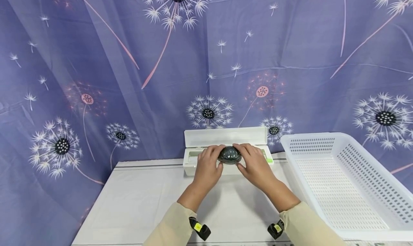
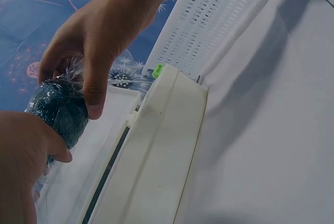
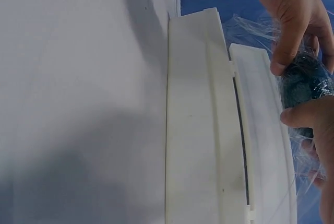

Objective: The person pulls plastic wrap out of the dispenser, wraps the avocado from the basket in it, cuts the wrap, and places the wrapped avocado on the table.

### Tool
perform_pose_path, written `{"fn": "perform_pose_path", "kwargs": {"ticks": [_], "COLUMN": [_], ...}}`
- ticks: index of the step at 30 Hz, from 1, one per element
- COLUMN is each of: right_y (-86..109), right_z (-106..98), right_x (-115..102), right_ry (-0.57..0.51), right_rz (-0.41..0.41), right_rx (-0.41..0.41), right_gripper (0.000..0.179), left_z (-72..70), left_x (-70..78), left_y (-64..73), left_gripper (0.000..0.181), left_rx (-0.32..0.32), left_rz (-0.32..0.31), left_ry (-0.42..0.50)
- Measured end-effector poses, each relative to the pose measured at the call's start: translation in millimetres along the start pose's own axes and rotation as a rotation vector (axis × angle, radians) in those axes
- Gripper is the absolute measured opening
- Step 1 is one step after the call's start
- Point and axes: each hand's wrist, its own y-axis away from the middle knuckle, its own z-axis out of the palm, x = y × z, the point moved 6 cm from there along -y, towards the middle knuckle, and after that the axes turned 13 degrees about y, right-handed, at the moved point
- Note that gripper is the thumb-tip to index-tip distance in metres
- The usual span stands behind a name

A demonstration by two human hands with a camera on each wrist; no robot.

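Both hands hold a dark, shiny, rounded object (image 1: 229,155) wrapped in clear cling film (image 3: 308,156); its exact kind is hidden by the wrap. My left hand (image 1: 208,167) grips its left side and my right hand (image 1: 256,167) its right side, thumbs toward me. Loose film trails around the fingers in both wrist views. Beneath the object stands a long white cling film dispenser box (image 2: 156,145), its lid (image 1: 226,137) raised at the back. A green piece (image 1: 268,156) shows at the box's right end.
To the right is a large white perforated plastic basket (image 1: 342,192). The white-covered table (image 1: 145,203) stretches in front of the box. A purple dandelion-patterned curtain (image 1: 180,77) hangs right behind the table. Black straps with yellow marks (image 1: 199,228) sit at the wrists.
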Motion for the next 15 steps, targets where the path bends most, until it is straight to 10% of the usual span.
{"fn": "perform_pose_path", "kwargs": {"ticks": [15], "right_y": [-4.1], "right_z": [-16.6], "right_x": [-5.1], "right_ry": [0.008], "right_rz": [-0.021], "right_rx": [0.011], "right_gripper": [0.073], "left_z": [-11.7], "left_x": [11.2], "left_y": [-2.4], "left_gripper": [0.065], "left_rx": [-0.012], "left_rz": [0.001], "left_ry": [0.007]}}
